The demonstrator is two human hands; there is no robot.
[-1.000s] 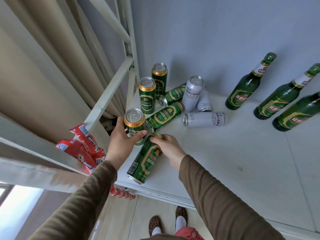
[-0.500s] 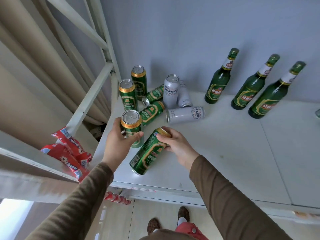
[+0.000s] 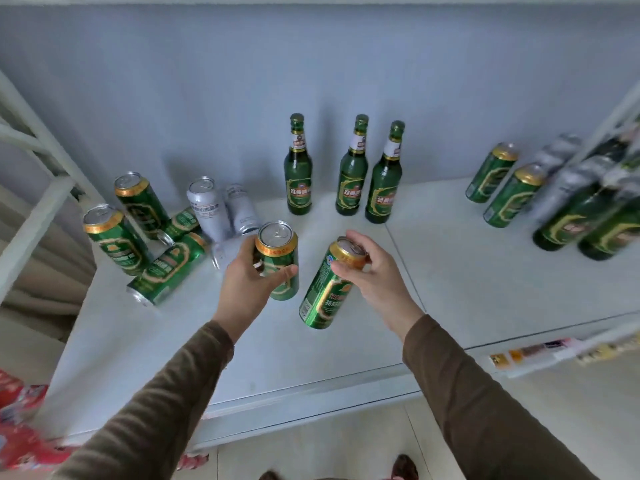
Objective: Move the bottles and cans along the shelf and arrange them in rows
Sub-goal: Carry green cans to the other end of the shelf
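My left hand (image 3: 246, 285) grips an upright green can (image 3: 278, 263) above the white shelf (image 3: 284, 355). My right hand (image 3: 372, 271) holds a second green can (image 3: 325, 294) by its gold top, tilted, its base toward me. At the left lies a cluster: two upright green cans (image 3: 116, 239), two toppled green cans (image 3: 166, 270) and silver cans (image 3: 207, 207). Three green bottles (image 3: 350, 171) stand in a row by the back wall. At the right stand two green cans (image 3: 504, 187), silver cans and blurred green bottles (image 3: 585, 220).
A white shelf frame (image 3: 33, 216) rises at the left, and another upright (image 3: 609, 133) crosses the right edge. Red snack packets (image 3: 20, 420) lie at lower left. Price labels (image 3: 533, 351) sit on the shelf's front edge. Tiled floor shows below.
Both hands have lifted their green cans away from the left cluster and carried them rightward to mid-shelf. The view has swung right, revealing the cans and bottles at the right end.
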